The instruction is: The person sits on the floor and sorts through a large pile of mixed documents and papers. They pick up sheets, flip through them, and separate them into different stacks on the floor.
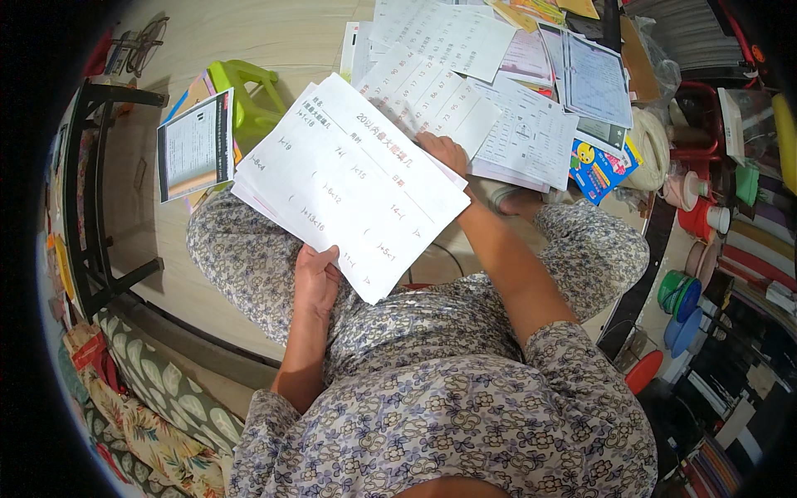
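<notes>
A sheaf of printed arithmetic worksheets (348, 187) lies tilted above my lap, with a few sheets showing at its edges. My left hand (316, 274) pinches its near edge, thumb on top. My right hand (443, 152) is at the far right edge of the sheaf, whose corner overlaps the wrist. Its curled fingers lie against a loose worksheet of printed numbers (436, 93); whether they grip a sheet cannot be told. Another worksheet with a round figure (523, 131) lies to the right of that hand.
A green plastic stool (246, 93) holds a stack of printed booklets (196, 146) at the left. Stapled papers (594, 78) and a blue booklet (601, 168) lie at the upper right. Ribbon spools (679, 295) line the right side. A black metal frame (93, 199) stands at the left.
</notes>
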`<control>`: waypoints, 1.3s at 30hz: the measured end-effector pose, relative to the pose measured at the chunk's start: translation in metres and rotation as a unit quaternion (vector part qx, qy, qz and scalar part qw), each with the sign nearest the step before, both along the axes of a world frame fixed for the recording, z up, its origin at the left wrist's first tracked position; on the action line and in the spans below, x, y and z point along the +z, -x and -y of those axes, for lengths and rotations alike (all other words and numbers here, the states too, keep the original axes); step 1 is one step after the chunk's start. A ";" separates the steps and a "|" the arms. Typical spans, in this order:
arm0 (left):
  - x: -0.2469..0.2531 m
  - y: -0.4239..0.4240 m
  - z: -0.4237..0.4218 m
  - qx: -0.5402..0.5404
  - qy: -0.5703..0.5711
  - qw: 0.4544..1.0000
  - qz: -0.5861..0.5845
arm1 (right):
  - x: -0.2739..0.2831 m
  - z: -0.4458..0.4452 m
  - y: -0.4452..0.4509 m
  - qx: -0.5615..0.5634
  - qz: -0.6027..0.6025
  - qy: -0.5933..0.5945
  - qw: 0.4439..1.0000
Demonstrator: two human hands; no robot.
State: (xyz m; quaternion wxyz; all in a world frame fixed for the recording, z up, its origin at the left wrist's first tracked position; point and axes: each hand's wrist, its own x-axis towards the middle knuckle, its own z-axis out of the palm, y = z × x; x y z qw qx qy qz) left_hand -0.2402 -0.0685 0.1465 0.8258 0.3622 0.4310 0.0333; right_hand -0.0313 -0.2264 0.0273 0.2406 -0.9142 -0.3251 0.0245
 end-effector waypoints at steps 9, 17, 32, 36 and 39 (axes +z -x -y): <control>-0.005 -0.003 0.002 0.002 -0.003 1.000 0.009 | -0.018 0.004 0.005 -0.009 0.096 -0.011 0.995; -0.016 -0.012 0.000 -0.034 -0.018 0.999 -0.010 | 0.007 0.040 0.002 -0.131 -0.687 -0.424 0.575; -0.014 -0.030 -0.004 -0.003 0.088 0.995 0.056 | 0.076 0.041 0.032 -0.100 -0.641 -0.318 0.691; -0.023 -0.030 0.000 0.000 0.134 0.989 0.064 | 0.086 0.047 0.042 -0.085 -0.639 -0.323 0.693; -0.019 -0.031 0.001 -0.013 0.134 0.991 0.015 | 0.097 0.051 0.051 -0.076 -0.626 -0.339 0.699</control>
